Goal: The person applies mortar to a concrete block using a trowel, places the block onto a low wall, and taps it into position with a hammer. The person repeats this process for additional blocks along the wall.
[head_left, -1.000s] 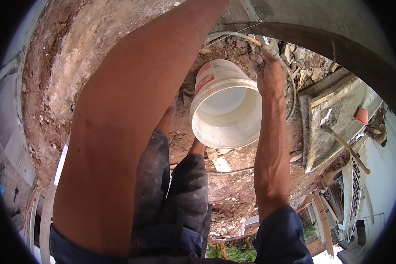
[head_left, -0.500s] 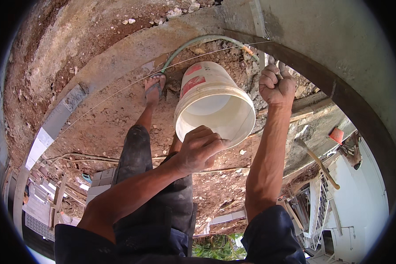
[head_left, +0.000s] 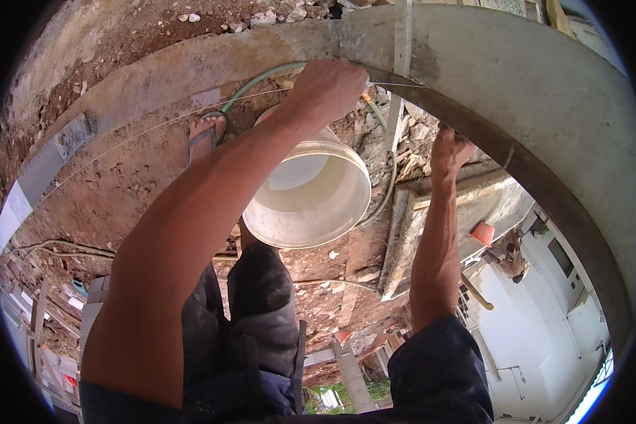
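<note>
Head view: past the round white plastic bucket, the curled left hand could yank the thin white string loose. Right hand curls apart; can't tell grips.

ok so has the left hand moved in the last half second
Yes. Judged against the bucket, the left hand has gone from over its near rim to beyond its far end, now overlapping the string in view.
</note>
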